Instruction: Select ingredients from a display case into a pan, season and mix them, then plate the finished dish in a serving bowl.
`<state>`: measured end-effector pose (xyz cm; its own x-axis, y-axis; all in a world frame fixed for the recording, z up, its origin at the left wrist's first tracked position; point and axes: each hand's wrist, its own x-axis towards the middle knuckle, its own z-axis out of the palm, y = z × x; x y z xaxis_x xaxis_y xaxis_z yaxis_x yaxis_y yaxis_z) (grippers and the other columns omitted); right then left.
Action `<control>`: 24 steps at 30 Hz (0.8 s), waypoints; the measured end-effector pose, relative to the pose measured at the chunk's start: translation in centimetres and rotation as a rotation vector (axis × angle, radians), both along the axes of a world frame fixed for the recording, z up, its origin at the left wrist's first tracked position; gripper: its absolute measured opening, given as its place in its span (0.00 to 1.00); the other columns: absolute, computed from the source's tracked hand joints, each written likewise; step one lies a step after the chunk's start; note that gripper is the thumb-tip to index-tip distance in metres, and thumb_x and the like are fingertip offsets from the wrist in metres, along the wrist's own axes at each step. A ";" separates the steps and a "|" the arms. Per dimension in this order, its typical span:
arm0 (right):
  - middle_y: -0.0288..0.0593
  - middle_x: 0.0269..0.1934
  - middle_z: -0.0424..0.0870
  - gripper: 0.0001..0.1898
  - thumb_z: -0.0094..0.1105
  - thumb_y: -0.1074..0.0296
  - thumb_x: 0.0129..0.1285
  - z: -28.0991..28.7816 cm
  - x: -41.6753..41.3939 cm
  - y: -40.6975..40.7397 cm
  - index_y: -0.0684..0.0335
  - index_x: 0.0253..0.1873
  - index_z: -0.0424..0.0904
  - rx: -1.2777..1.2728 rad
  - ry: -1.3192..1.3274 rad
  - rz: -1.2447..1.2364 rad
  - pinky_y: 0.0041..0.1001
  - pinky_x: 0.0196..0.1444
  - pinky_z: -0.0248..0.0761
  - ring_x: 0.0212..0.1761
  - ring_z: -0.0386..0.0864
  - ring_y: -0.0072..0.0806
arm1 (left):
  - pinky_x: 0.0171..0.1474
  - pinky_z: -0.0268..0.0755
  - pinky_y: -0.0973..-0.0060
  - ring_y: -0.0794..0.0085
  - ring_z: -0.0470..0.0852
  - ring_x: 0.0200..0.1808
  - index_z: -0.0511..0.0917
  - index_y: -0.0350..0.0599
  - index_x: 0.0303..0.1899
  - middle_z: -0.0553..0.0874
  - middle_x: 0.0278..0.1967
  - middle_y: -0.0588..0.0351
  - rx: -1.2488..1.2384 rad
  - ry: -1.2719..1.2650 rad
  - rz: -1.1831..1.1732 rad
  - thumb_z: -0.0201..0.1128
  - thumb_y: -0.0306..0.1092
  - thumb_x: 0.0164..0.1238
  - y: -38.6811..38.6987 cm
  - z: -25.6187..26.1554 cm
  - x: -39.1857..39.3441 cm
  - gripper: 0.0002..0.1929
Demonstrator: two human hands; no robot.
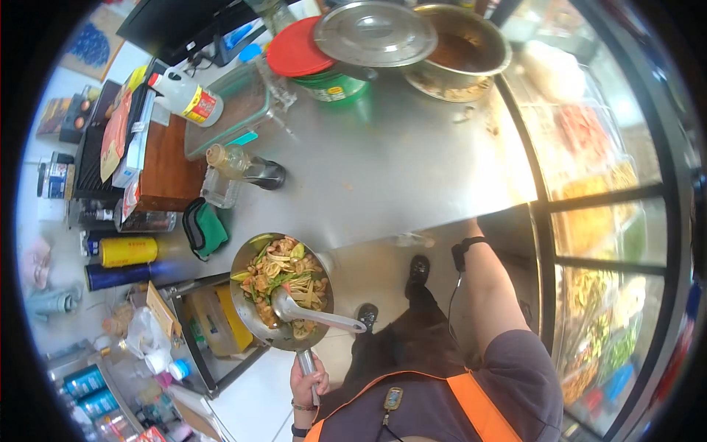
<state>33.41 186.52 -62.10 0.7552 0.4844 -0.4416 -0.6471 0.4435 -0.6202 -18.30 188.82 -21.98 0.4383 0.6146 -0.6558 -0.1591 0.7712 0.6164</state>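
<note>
My left hand point(309, 381) is closed around the metal handle of a steel pan point(243, 315), low and left of centre. Cooked food point(281, 265) with peanuts, sliced vegetables and greens fills the pan. A metal ladle point(326, 317) rests in the food, its handle reaching out over the pan's right rim. My right arm stretches forward to the edge of the steel counter point(375, 160), with a black band at the wrist. The right hand itself is hidden beneath the counter's edge.
A bottle of dark sauce point(248, 168), a green pouch point(207, 229) and a plastic jug point(190, 99) stand at the left. Toward the back are a green tub point(331, 85), a steel lid point(375, 33) and a deep pot point(458, 50). A framed glass case point(544, 221) of food borders the right.
</note>
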 end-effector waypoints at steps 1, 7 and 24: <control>0.49 0.46 0.79 0.22 0.57 0.57 0.64 0.2 -0.3 1.0 0.70 0.54 0.73 -0.173 -0.015 0.063 0.35 0.50 0.73 0.48 0.77 0.36 | 0.13 0.63 0.79 0.76 0.67 0.11 0.63 0.39 0.50 0.70 0.22 0.55 0.005 0.020 0.074 0.56 0.22 0.54 -0.7 0.3 0.8 0.20; 0.49 0.47 0.78 0.22 0.56 0.59 0.63 0.5 1.8 1.0 0.69 0.55 0.72 -0.436 0.027 0.168 0.36 0.52 0.72 0.50 0.76 0.37 | 0.09 0.64 0.78 0.75 0.67 0.10 0.62 0.37 0.50 0.69 0.21 0.54 -0.020 0.048 0.228 0.56 0.22 0.55 -1.1 1.3 5.4 0.20; 0.49 0.50 0.77 0.21 0.52 0.66 0.59 6.2 -0.2 -3.6 0.68 0.56 0.70 -0.394 -0.020 0.273 0.39 0.57 0.69 0.54 0.74 0.41 | 0.12 0.65 0.78 0.76 0.68 0.12 0.62 0.39 0.50 0.71 0.23 0.54 -0.049 0.045 0.026 0.58 0.23 0.56 1.1 2.7 6.7 0.21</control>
<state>33.22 182.96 -55.90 0.6336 0.4649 -0.6184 -0.6936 -0.0128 -0.7202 -11.58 189.92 -19.28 0.3923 0.5922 -0.7039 -0.1521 0.7964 0.5853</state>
